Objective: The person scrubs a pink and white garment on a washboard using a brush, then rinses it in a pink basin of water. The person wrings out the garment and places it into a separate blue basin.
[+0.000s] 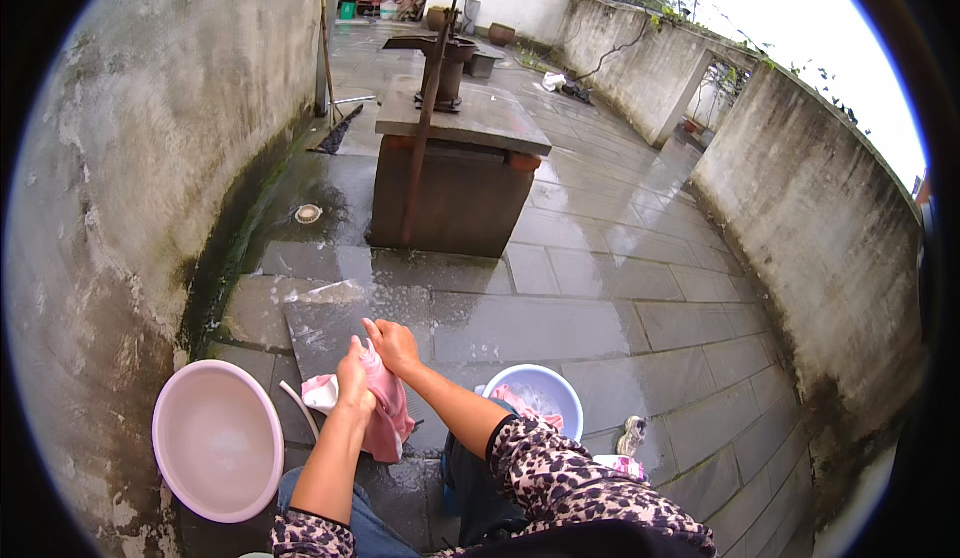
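Both hands grip a wet pink and white cloth (386, 415), bunched and twisted at its top. My left hand (354, 378) is closed around its near side, with a white part sticking out to the left. Just beyond, my right hand (394, 343) holds the twisted upper end, thumb raised. The cloth's lower part hangs loose between my forearms. Beneath the hands lies a wet grey slab (326, 333) with suds on it. To the right, a light blue basin (574, 408) holds sudsy water and pink cloth. A large pink basin (276, 438) with cloudy water stands at the left.
A pale hose (297, 404) lies beside the pink basin. Ahead, a rusty hand pump (445, 70) stands on a concrete block (450, 198). A round drain cover (308, 214) sits in the wet paving. A shoe (631, 436) and a pink packet (622, 465) lie at right; a stained wall (180, 108) rises left.
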